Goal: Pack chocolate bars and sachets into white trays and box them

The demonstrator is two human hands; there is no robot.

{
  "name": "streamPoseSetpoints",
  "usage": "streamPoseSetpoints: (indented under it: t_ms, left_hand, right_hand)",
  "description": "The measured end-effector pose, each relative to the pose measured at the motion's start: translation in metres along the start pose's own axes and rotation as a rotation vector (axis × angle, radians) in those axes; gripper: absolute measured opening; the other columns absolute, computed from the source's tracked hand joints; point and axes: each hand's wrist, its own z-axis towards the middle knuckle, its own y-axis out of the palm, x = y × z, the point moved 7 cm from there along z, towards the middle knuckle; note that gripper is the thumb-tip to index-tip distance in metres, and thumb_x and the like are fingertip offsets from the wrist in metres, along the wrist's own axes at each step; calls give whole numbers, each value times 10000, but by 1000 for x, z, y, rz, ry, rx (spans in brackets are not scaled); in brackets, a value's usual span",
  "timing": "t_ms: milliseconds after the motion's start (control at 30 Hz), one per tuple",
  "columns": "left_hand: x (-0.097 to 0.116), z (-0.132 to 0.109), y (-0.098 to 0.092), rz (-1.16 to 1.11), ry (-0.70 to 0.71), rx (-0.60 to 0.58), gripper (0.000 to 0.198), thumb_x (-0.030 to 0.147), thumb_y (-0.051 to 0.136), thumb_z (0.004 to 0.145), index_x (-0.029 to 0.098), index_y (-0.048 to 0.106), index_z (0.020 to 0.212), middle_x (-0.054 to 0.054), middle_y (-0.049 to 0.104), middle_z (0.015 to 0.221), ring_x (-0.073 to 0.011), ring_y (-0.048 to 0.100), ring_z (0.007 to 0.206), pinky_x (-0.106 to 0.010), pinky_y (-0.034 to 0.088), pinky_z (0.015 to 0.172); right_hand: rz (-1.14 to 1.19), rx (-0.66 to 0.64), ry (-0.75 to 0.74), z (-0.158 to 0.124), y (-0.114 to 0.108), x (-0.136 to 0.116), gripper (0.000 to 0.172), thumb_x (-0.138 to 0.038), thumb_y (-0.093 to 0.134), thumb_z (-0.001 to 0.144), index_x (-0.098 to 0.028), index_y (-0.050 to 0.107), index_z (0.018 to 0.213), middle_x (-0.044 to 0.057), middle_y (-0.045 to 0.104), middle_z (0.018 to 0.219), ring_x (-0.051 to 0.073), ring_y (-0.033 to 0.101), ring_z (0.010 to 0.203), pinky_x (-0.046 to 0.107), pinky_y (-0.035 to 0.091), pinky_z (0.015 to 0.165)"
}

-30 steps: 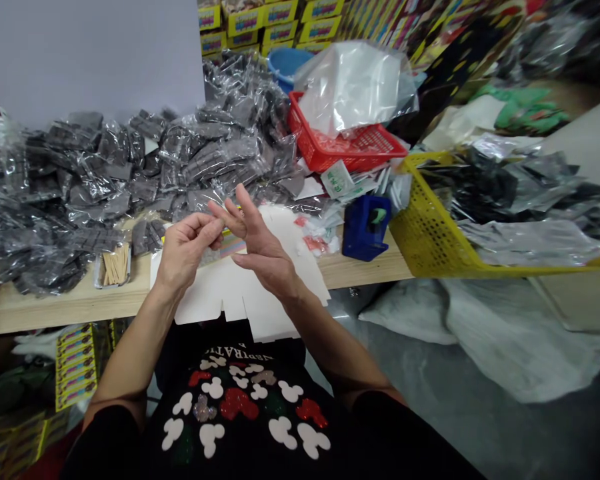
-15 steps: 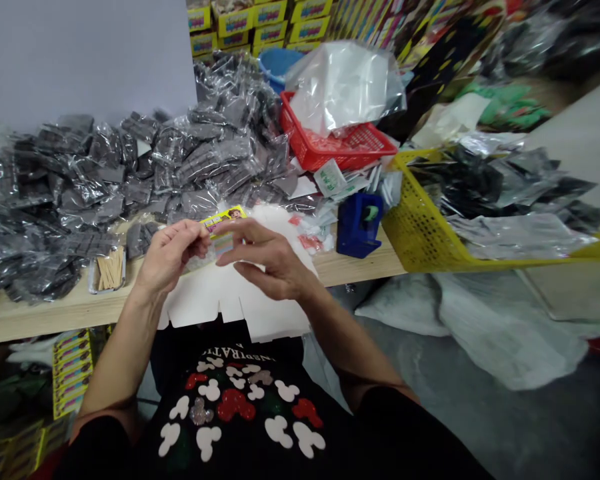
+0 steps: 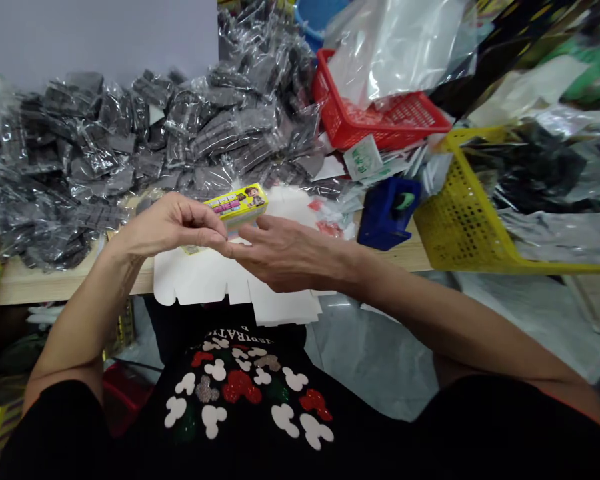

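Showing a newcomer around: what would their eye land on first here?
The bright yellow printed box at the fingertips of the left hand stands out at centre, above a white die-cut card. Behind it, a big heap of grey packets in clear plastic fills the bench's left side. To the right, a red basket and a yellow basket add strong colour.

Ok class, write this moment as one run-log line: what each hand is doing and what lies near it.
left hand: pinches yellow box | right hand: open, beside box | under hands: white card | nearby: blue tape dispenser
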Motion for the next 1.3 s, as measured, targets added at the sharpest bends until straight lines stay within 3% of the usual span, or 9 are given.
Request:
streamPoseSetpoints:
  t_ms: [167, 233, 467, 700, 833, 967, 1033, 1167, 1300]
  left_hand:
    - [3, 5, 17, 146, 27, -287, 277, 450, 941, 724, 215, 795, 715, -20, 669, 643, -168, 606, 585, -269, 452, 551]
    - [4, 5, 20, 253, 58, -313, 280, 470, 864, 801, 216, 774, 724, -4, 637, 634, -148, 556, 577, -260, 403, 556]
    - [18, -6, 15, 474, 299, 123, 105, 233, 645, 894, 212, 651, 791, -2, 600, 726, -160, 507, 655, -305, 391, 672]
    - [11, -9, 5, 405, 345, 275, 148, 294, 618, 957, 211, 618, 834, -39, 628, 835, -188, 547, 761, -320, 434, 714]
    - [2, 3, 0, 238, 237, 133, 215, 414, 724, 919, 207, 726, 860, -40, 667, 800, -176, 559, 704, -300, 430, 650]
    - [-4, 14, 16, 201, 81, -212, 199, 428, 839, 808, 231, 812, 809, -29, 702, 745, -182, 615, 674, -286, 445, 631]
    - [-6, 16, 22, 161, 19, -306, 178, 394, 886, 757, 238, 800, 749, -14, 678, 683, -176, 604, 633, -283, 440, 623]
    - [-2, 16, 25, 171, 34, -277, 188, 283, 952, 668, 239, 774, 712, -3, 660, 665, -182, 588, 643, -302, 447, 680]
    - [7, 9, 31, 362, 167, -269, 156, 292, 842, 813, 237, 736, 713, -5, 649, 696, -175, 552, 661, -307, 416, 697]
  right_hand:
    - [-45, -57, -115, 3, 4, -13, 272, -101, 555, 979, -211, 723, 1164, 86, 688, 1185, 256, 588, 1018, 415, 423, 746]
    - [-53, -56, -115, 2, 5, -12, 268, -102, 548, 984, -216, 736, 1138, 80, 693, 1182, 252, 588, 990, 421, 429, 746]
    - [40, -78, 13, -1, 9, 6, 233, -64, 541, 962, -148, 729, 1072, 118, 711, 1277, 231, 576, 968, 400, 429, 767]
    - [157, -58, 100, -9, 24, 10, 269, -45, 533, 953, -115, 753, 1090, 168, 591, 1581, 242, 583, 1007, 417, 455, 840]
    - [143, -33, 87, -10, 27, 5, 361, -17, 523, 951, -106, 737, 1229, 159, 552, 1613, 257, 579, 1047, 440, 475, 863]
    - [148, -59, 17, -8, 18, -5, 421, -44, 508, 993, -130, 687, 1364, 138, 664, 1376, 278, 593, 1111, 441, 495, 884]
    - [163, -86, -7, -8, 14, -8, 423, -62, 512, 1010, -168, 687, 1380, 115, 691, 1293, 280, 606, 1109, 443, 508, 908]
    - [281, -66, -3, -11, 11, -9, 469, -106, 568, 1002, -260, 670, 1432, 78, 697, 1332, 295, 621, 1180, 464, 528, 982]
    - [351, -4, 7, -13, 13, -7, 474, -146, 573, 1006, -289, 658, 1451, 61, 696, 1374, 318, 608, 1273, 505, 546, 1020]
